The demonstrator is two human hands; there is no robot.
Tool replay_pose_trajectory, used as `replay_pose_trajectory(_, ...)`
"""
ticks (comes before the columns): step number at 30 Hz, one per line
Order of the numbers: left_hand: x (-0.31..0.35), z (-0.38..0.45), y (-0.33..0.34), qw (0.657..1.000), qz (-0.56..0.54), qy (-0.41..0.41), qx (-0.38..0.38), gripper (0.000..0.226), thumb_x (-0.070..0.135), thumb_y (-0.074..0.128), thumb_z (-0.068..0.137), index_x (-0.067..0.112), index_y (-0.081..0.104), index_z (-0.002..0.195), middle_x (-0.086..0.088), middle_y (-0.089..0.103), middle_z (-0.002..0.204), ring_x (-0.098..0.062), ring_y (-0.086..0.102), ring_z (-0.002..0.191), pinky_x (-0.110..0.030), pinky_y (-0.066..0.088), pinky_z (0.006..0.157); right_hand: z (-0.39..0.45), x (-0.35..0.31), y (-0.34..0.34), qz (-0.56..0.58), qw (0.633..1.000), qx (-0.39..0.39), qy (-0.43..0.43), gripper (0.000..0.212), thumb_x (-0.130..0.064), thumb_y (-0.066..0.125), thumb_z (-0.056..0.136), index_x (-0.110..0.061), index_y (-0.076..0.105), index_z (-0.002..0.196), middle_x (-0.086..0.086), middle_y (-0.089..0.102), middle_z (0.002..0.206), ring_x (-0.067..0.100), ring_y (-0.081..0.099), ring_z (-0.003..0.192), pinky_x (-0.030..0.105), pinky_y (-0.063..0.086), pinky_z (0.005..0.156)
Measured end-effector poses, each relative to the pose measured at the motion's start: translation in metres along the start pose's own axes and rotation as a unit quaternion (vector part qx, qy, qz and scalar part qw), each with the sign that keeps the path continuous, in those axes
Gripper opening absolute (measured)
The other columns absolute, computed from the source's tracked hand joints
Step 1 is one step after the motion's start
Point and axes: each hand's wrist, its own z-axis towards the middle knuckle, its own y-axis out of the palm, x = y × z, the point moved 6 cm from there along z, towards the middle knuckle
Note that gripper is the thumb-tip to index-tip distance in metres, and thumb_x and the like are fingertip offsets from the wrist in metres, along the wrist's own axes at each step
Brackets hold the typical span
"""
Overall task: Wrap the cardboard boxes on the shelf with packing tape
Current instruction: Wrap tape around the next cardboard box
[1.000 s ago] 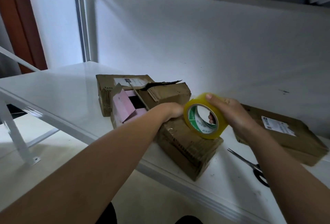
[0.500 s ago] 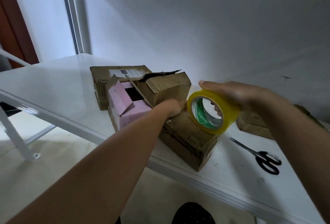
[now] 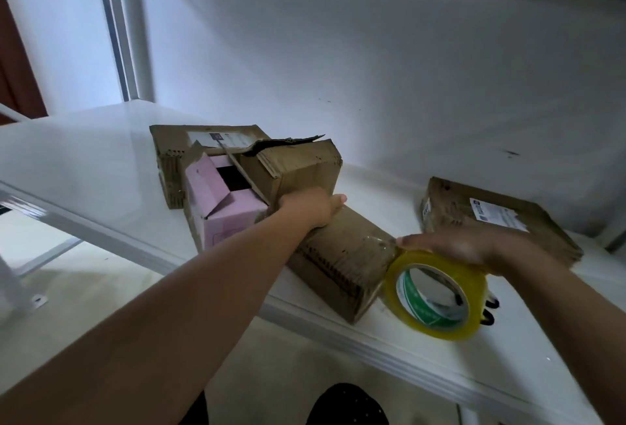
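A: Cardboard box [image 3: 342,262] sits at the shelf's [image 3: 84,153] front edge, one corner overhanging it. Clear tape shows across its top.
B: Hands?
A: Left hand [image 3: 310,209] rests on the box's far end, fingers curled over it. Right hand [image 3: 454,245] grips the yellow tape roll [image 3: 437,296] from above, roll touching the box's right corner.
B: Other boxes?
A: Open pink-lined box [image 3: 220,207] and torn box [image 3: 294,167] just behind, touching. Labelled flat box [image 3: 491,218] toward the right back edge. Scissors [image 3: 491,311] mostly hidden behind the roll.
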Motion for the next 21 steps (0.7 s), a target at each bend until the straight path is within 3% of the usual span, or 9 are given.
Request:
replay_pose_trajectory(3,0.025,-0.009,-0.004,0.974,0.203,0.043,0.094,0.038,0.034,0.028,0.103,0.012,0.054,0.121,-0.011,0.057,0.122,-0.027,0.053,0.108,-0.036,0.033,0.083,0.003,0.004,0.003,0.002,1.0,0.014,-0.025,0.052,-0.063,0.045,0.086,-0.023,0.066,0.111,0.004,0.068,0.104,0.018,0.065,0.088,0.022,0.051,0.066)
replay_pose_trajectory(7,0.062,-0.024,0.015,0.956,0.264,0.089,0.09,0.045,0.022,0.041,0.095,0.012,0.034,0.138,-0.012,0.04,0.138,-0.032,0.035,0.129,-0.052,0.021,0.107,0.0,0.004,0.006,0.083,0.996,0.008,-0.036,0.046,-0.057,0.054,0.084,-0.018,0.068,0.106,0.009,0.069,0.102,0.026,0.066,0.093,0.031,0.054,0.075)
replay_pose_trajectory(11,0.071,-0.035,0.036,0.986,0.12,0.102,-0.056,0.07,0.056,0.027,0.096,0.017,0.014,0.152,-0.011,0.015,0.158,-0.038,-0.004,0.145,-0.057,0.002,0.113,-0.012,0.005,0.001,0.166,0.982,-0.057,-0.075,0.054,-0.058,0.066,0.065,-0.02,0.071,0.103,0.011,0.072,0.101,0.024,0.07,0.088,0.032,0.058,0.069)
replay_pose_trajectory(12,0.07,-0.034,0.032,0.989,0.064,0.103,-0.086,0.076,0.065,0.025,0.094,0.018,0.016,0.153,-0.009,0.016,0.159,-0.036,-0.003,0.146,-0.056,0.005,0.115,-0.016,0.001,-0.005,0.194,0.973,-0.062,-0.109,0.05,-0.056,0.068,0.062,-0.022,0.075,0.097,0.008,0.074,0.095,0.021,0.071,0.082,0.03,0.058,0.064)
replay_pose_trajectory(13,0.069,-0.029,0.024,0.987,-0.027,0.103,-0.121,0.08,0.072,0.025,0.091,0.02,0.021,0.152,-0.008,0.024,0.157,-0.034,0.013,0.145,-0.053,0.016,0.115,-0.022,-0.004,-0.013,0.231,0.961,-0.056,-0.145,0.042,-0.053,0.071,0.061,-0.024,0.078,0.089,0.005,0.075,0.088,0.019,0.072,0.074,0.028,0.056,0.06)
replay_pose_trajectory(15,0.066,-0.026,0.004,0.942,-0.263,0.084,-0.189,0.078,0.075,0.033,0.087,0.021,0.039,0.144,-0.005,0.053,0.133,-0.022,0.054,0.114,-0.038,0.043,0.1,-0.033,-0.019,-0.03,0.325,0.921,-0.031,-0.213,0.027,-0.043,0.078,0.058,-0.025,0.079,0.078,0.002,0.073,0.077,0.015,0.069,0.063,0.028,0.056,0.056)
replay_pose_trajectory(17,0.06,-0.019,-0.016,0.875,-0.425,0.072,-0.218,0.072,0.071,0.038,0.087,0.018,0.05,0.135,-0.005,0.061,0.123,-0.019,0.058,0.102,-0.036,0.044,0.099,-0.041,-0.038,-0.046,0.417,0.867,-0.009,-0.275,0.024,-0.038,0.076,0.059,-0.021,0.079,0.076,0.0,0.072,0.072,0.011,0.067,0.059,0.027,0.056,0.055)
replay_pose_trajectory(19,0.057,-0.015,-0.027,0.842,-0.477,0.095,-0.234,0.064,0.064,0.044,0.089,0.011,0.059,0.123,-0.013,0.063,0.122,-0.026,0.06,0.109,-0.042,0.045,0.101,-0.045,-0.059,-0.055,0.468,0.828,0.005,-0.309,0.029,-0.037,0.072,0.066,-0.016,0.074,0.086,-0.001,0.071,0.072,0.01,0.066,0.059,0.025,0.055,0.056)
replay_pose_trajectory(21,0.054,-0.016,-0.039,0.867,-0.448,0.109,-0.19,0.045,0.05,0.045,0.095,0.011,0.064,0.101,-0.013,0.07,0.103,-0.024,0.065,0.095,-0.036,0.05,0.091,-0.042,-0.075,-0.059,0.46,0.832,0.055,-0.304,0.025,-0.036,0.067,0.077,-0.015,0.068,0.09,-0.002,0.071,0.071,0.009,0.066,0.058,0.024,0.055,0.056)
